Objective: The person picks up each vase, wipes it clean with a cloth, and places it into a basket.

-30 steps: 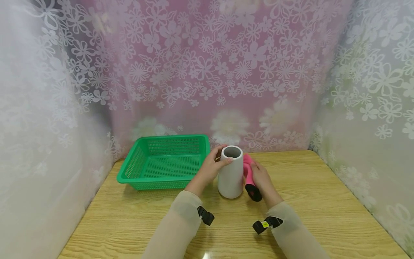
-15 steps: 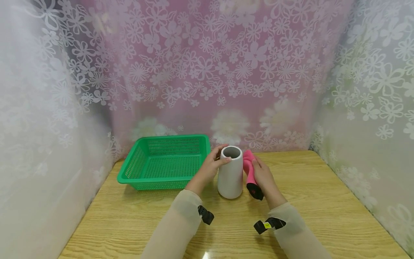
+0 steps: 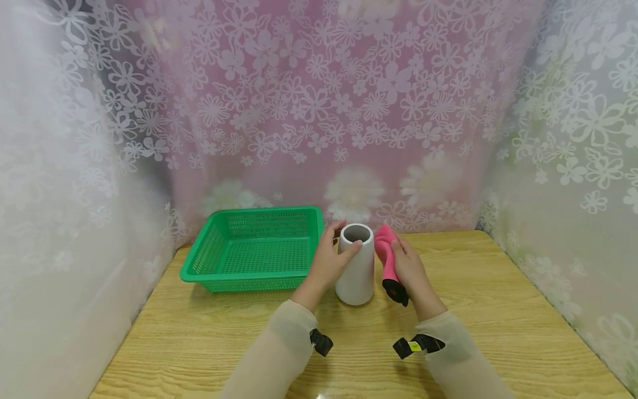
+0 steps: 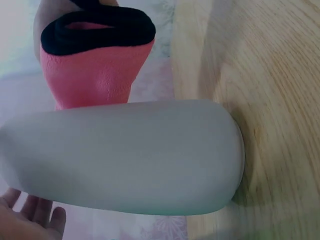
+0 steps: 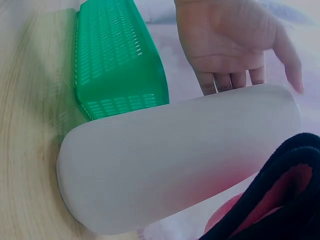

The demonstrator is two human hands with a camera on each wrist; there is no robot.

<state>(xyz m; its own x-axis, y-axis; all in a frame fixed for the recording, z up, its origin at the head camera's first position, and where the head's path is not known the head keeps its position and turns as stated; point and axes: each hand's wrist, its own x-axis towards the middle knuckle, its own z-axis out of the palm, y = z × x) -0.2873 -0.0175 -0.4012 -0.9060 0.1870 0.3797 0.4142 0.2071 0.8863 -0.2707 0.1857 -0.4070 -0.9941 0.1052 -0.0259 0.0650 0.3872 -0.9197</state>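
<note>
A tall white vase (image 3: pixel 355 271), open at the top, stands upright on the wooden table. At its left is my left hand (image 3: pixel 331 263), fingers behind the vase and thumb near the front of the rim. In the right wrist view this left hand (image 5: pixel 227 37) shows a bare palm, with fairly straight fingers and the thumb spread out. My right hand (image 3: pixel 412 274) grips a pink fleecy cloth piece (image 3: pixel 387 255) with a black cuff, just right of the vase. The cuff's opening (image 4: pixel 97 30) faces the left wrist camera. The cloth's full shape is hidden.
A green perforated plastic basket (image 3: pixel 259 280) stands at the back left, close to my left hand. The wooden table (image 3: pixel 488 310) ends at the back against a pink floral curtain (image 3: pixel 309 138). Pale floral curtains hang at both sides.
My right hand has moved slightly right with the pink cloth, away from the vase. The left hand has shifted a little, its thumb more spread at the rim. The vase stays in place.
</note>
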